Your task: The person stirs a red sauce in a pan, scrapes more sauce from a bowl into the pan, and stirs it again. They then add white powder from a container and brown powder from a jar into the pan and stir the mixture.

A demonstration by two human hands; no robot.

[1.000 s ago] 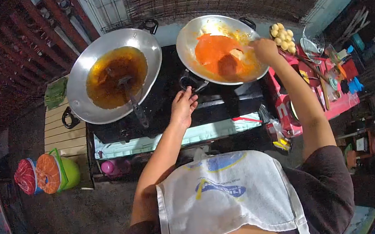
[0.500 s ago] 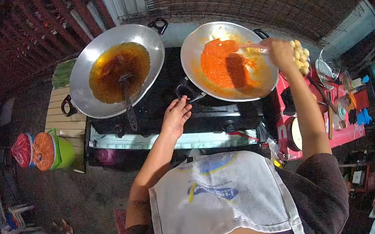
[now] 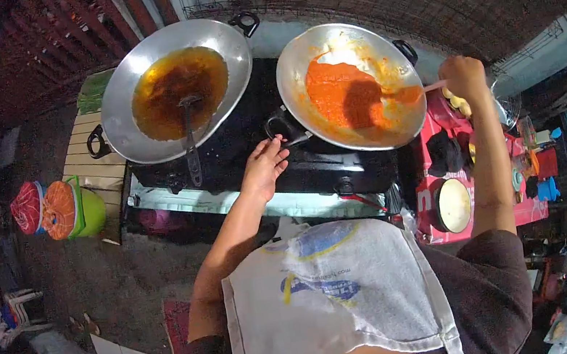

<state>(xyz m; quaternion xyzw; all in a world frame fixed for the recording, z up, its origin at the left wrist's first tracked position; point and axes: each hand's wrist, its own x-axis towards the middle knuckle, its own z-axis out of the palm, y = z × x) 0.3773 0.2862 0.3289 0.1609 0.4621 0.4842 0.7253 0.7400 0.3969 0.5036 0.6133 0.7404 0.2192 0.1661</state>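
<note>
Bright orange-red sauce (image 3: 333, 89) lies in the right-hand metal wok (image 3: 292, 66), with smears up its far wall. My right hand (image 3: 465, 76) is closed around the pale handle of a spatula (image 3: 403, 95); its sauce-coated blade rests at the wok's right side. At the wok's near-left edge, my left hand (image 3: 265, 169) has its fingertips closed on the black loop handle (image 3: 281, 127). The left wok (image 3: 115, 103) holds dark amber oil (image 3: 169, 77), with a slotted metal turner (image 3: 191, 143) leaning in it.
Both woks sit on a black stove (image 3: 229, 159). To the right, a red-pink table (image 3: 421, 189) bears a pale round bowl (image 3: 455, 204) and several small items. A green bucket (image 3: 89, 212) and a wooden slatted surface (image 3: 82, 145) stand left. A woven screen rises behind.
My right hand has moved right and outward, drawing the spatula from the sauce's middle to the wok's right side. My left hand stays at the handle. The view has shifted slightly.
</note>
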